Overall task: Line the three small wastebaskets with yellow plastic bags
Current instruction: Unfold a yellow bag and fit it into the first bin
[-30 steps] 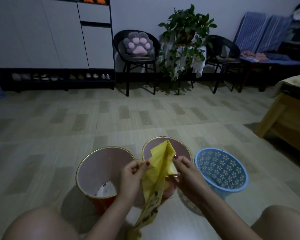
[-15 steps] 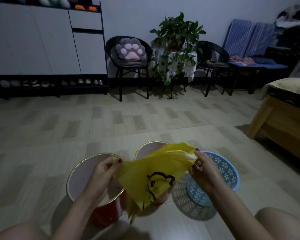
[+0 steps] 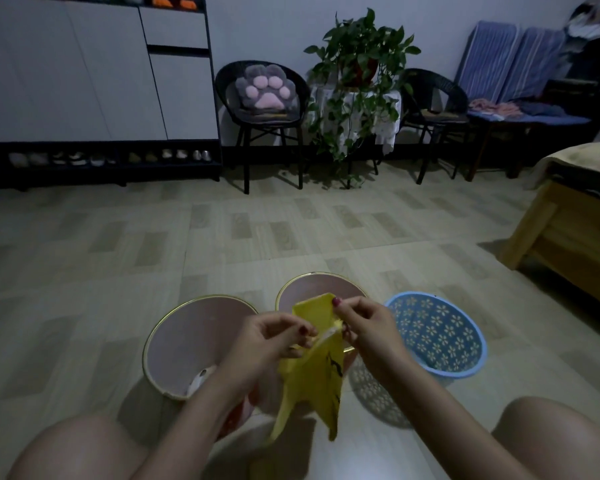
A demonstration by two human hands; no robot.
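Observation:
Three small wastebaskets stand in a row on the floor: a gold-rimmed pink one (image 3: pixel 174 337) at left with something white at its bottom, a second gold-rimmed pink one (image 3: pixel 312 285) in the middle, and a blue perforated one (image 3: pixel 440 337) at right. A yellow plastic bag (image 3: pixel 316 375) with black print hangs gathered above the middle basket. My left hand (image 3: pixel 267 341) and my right hand (image 3: pixel 364 323) pinch its top edge close together, fingertips nearly touching. The bag hides the front of the middle basket.
My bare knees (image 3: pixel 84 448) fill the lower corners. A wooden bed frame (image 3: pixel 568 233) stands at right. Against the far wall are two black chairs (image 3: pixel 264 126), a potted plant (image 3: pixel 357 81) and a white cabinet (image 3: pixel 84 71) above a shoe rack.
Half a second ago the bag was stretched wide between my hands. Now the hands have come together and the bag hangs narrow and folded.

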